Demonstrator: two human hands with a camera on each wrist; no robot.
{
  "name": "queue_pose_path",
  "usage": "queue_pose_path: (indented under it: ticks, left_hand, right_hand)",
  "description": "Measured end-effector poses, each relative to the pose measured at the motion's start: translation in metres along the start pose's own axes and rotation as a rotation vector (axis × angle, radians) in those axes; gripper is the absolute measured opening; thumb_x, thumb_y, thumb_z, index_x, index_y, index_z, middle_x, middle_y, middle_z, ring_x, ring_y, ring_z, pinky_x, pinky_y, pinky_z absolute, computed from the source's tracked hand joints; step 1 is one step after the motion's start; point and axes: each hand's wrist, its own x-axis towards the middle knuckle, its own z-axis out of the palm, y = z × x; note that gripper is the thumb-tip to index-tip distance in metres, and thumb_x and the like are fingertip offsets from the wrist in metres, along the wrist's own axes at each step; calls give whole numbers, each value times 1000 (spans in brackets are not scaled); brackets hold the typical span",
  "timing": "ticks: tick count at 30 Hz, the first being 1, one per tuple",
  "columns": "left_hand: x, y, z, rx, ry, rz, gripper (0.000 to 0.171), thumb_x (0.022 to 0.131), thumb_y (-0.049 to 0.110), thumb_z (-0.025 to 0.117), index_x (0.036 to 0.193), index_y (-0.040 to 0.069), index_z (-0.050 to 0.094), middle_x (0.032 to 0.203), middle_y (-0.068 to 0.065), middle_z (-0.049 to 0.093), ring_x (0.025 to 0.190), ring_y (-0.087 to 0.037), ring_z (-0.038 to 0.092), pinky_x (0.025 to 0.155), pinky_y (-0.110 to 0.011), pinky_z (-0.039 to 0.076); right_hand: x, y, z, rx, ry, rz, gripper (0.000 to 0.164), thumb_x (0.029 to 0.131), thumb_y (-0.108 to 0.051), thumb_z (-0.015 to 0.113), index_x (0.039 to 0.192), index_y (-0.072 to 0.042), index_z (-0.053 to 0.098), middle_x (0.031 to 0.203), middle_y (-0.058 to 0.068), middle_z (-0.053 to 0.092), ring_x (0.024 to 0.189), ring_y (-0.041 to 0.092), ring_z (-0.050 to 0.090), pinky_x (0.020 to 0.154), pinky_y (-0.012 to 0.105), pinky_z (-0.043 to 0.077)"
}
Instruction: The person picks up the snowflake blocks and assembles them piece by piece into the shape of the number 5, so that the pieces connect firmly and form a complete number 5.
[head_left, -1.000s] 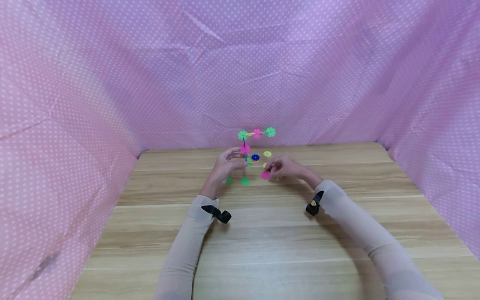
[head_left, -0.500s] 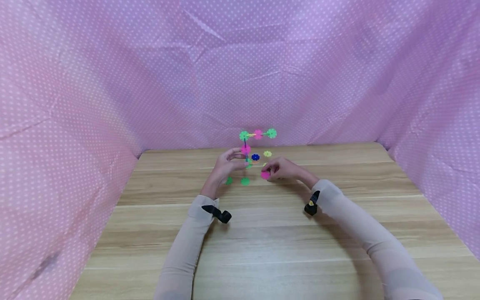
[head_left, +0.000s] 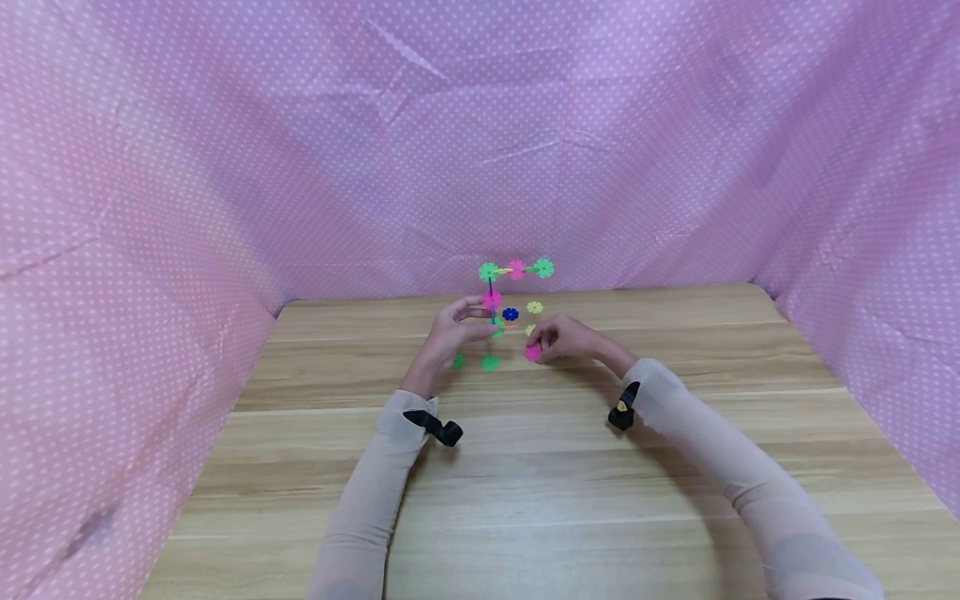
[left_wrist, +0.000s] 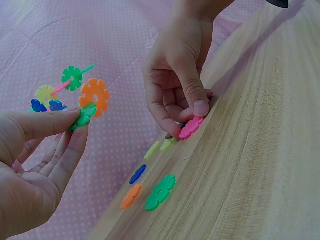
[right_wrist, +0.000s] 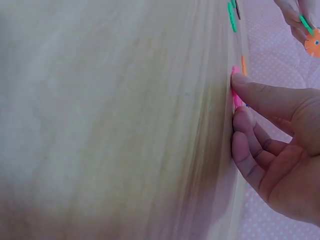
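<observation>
My left hand [head_left: 450, 332] pinches a green snowflake disc [left_wrist: 84, 116] between thumb and fingers. That disc belongs to a linked chain raised above the table, with an orange disc [left_wrist: 94, 97], a pink disc [head_left: 515, 268], another green disc [left_wrist: 72, 78], a yellow one [left_wrist: 45, 93] and blue ones. To its right, my right hand [head_left: 573, 337] is down at the tabletop. Its thumb and fingers pinch the edge of a loose pink snowflake disc [left_wrist: 191, 128], seen almost edge-on in the right wrist view. A dark disc is partly hidden behind these fingers.
Loose discs lie on the wooden table [head_left: 510, 483] between and near the hands: green [left_wrist: 161, 192], orange [left_wrist: 131, 196], blue [left_wrist: 138, 174] and yellow [left_wrist: 152, 149]. Another green disc [head_left: 457, 361] lies by the left wrist. A pink dotted curtain [head_left: 480, 150] hangs behind the table.
The right wrist has shifted slightly left, and the fingers have closed in on the loose pink disc, which has moved a little. The held chain has drifted slightly right and down.
</observation>
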Motion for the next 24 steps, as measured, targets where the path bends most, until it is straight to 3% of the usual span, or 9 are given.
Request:
queue_pose_path:
  ticks: [10,16,24]
  left_hand:
    - [-7,0,5,-24,17,17,55,86,-3,77,137,9,60,134,-22,60,103,-18,66,94,-31,59]
    - [-6,0,3,-20,12,16,56,86,-1,77,138,10,59,134,-20,60,106,-19,66,94,-31,59]
    - [-5,0,0,1,7,-4,58,88,2,77,141,13,57,134,-16,61,109,-21,66,100,-35,57]
  right_hand:
    - [-7,5,-2,87,-16,14,25,83,5,79,105,3,68,94,15,67,85,18,60,74,22,52]
    - [-6,7,-3,185,-35,63,18,88,4,73,105,1,68,97,13,71,83,16,61,69,24,52]
    - [-6,2,-4,198,10,83,20,89,-1,74,109,-2,72,102,15,73,91,22,64,77,29,56]
